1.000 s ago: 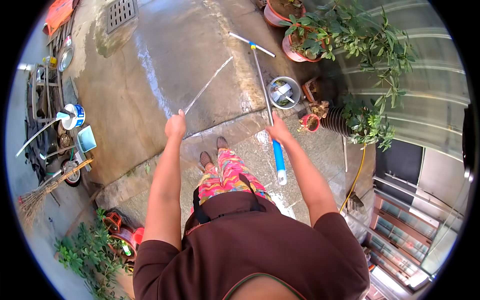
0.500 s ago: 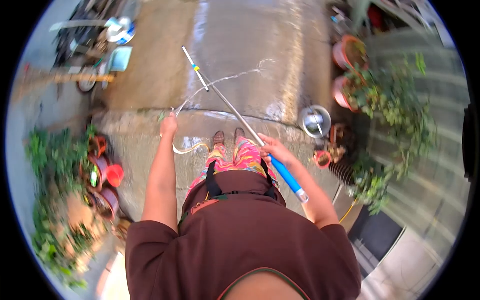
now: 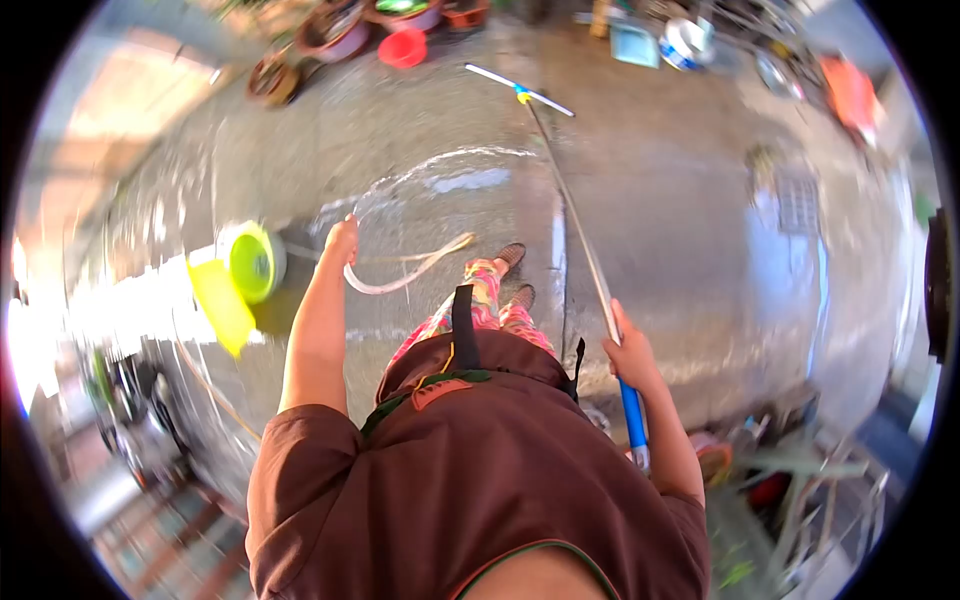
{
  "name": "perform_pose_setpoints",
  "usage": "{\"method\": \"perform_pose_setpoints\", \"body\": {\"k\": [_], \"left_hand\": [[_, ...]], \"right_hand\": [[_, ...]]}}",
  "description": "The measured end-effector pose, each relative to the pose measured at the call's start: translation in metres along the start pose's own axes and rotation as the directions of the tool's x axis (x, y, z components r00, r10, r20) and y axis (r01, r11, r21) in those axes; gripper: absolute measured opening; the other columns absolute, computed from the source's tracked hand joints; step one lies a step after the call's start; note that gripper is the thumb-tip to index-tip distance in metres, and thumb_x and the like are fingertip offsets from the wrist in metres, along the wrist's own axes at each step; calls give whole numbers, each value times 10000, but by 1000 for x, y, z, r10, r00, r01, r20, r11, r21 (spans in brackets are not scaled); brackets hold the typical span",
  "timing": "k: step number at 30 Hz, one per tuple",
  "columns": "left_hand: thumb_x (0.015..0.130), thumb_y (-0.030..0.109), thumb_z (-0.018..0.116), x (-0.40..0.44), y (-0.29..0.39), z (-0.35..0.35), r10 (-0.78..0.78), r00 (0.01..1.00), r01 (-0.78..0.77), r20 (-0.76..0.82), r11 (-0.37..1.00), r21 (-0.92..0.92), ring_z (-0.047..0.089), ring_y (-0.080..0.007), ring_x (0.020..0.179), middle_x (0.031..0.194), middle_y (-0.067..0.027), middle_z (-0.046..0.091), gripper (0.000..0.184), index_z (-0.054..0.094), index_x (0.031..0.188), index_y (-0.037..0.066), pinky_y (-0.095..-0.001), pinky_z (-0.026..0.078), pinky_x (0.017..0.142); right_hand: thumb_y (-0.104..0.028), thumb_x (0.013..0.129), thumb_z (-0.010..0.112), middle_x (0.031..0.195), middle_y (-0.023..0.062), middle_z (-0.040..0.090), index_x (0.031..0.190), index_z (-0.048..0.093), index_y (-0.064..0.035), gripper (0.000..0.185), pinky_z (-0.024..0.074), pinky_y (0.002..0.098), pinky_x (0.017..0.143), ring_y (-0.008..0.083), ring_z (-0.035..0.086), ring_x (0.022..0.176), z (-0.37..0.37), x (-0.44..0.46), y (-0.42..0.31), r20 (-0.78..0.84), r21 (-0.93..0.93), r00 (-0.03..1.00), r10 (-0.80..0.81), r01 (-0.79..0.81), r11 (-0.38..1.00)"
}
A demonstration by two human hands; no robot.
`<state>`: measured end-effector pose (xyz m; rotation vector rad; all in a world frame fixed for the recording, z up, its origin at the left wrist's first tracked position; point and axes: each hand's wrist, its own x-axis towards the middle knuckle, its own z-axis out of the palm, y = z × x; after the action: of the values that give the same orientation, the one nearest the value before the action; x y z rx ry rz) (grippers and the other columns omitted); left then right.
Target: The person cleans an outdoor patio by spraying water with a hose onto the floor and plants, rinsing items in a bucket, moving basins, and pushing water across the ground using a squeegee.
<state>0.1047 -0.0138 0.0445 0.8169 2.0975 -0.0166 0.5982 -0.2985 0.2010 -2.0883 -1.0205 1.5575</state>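
Note:
My left hand (image 3: 343, 240) is closed around the end of a clear hose (image 3: 400, 283), which loops down behind it toward my feet. A stream of water (image 3: 425, 160) arcs from the hose end onto the wet concrete floor (image 3: 660, 210). In my right hand (image 3: 632, 350) is a long floor squeegee (image 3: 575, 205), gripped near the join of its metal pole and blue handle. Its narrow, pale head (image 3: 520, 90) is angled across the floor at the far end, with a yellow and blue joint at its middle.
Left of me are a yellow-green bucket (image 3: 255, 262) and a yellow basin-like thing (image 3: 222, 305). A red pot (image 3: 402, 48) and planters (image 3: 333, 30) line the far side. A floor drain grate (image 3: 797, 205) lies right. A metal frame (image 3: 800, 500) stands behind me at right.
My body and view have turned sharply to the left. The squeegee's head has swung to the right of the water stream, and my right hand has moved outward. Both hands keep their hold.

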Motion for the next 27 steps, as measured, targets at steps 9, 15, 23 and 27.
{"method": "perform_pose_setpoints", "body": {"k": [9, 15, 23, 27], "left_hand": [[850, 431, 350, -92, -350, -76, -609, 788, 384, -88, 600, -702, 422, -259, 386, 502, -120, 431, 468, 483, 694, 11, -434, 358, 377], [855, 459, 320, -173, -519, -77, -825, 556, 335, -95, 328, -883, 364, -232, 356, 474, -80, 385, 478, 405, 602, 63, -429, 353, 374], [888, 484, 276, -282, -718, -56, -912, 322, -94, 253, -297, -950, 348, -214, 339, 462, -48, 354, 493, 383, 608, 93, -424, 368, 397], [892, 494, 250, -338, -785, -7, -850, 341, -307, 401, -504, -807, 260, -175, 320, 439, -10, 259, 474, 319, 600, 126, -434, 348, 400]], "right_hand": [[-68, 806, 515, 565, 77, 505, 1406, 274, -186, 657, 455, 324, 442, 170, 524, 421, 42, 7, -95, 365, -423, 930, -46, 210, 882], [-75, 787, 529, 535, 132, 514, 1389, 306, -161, 648, 453, 358, 484, 202, 551, 464, 128, 1, -166, 607, -610, 795, -11, 475, 634], [-132, 777, 557, 596, 171, 547, 1359, 368, -175, 613, 444, 381, 535, 268, 555, 516, 313, 3, -218, 826, -562, 554, 104, 799, 213], [-114, 773, 558, 698, 162, 589, 1350, 387, -180, 606, 455, 368, 567, 238, 560, 581, 405, -2, -227, 920, -378, 367, 136, 923, 73]]}}
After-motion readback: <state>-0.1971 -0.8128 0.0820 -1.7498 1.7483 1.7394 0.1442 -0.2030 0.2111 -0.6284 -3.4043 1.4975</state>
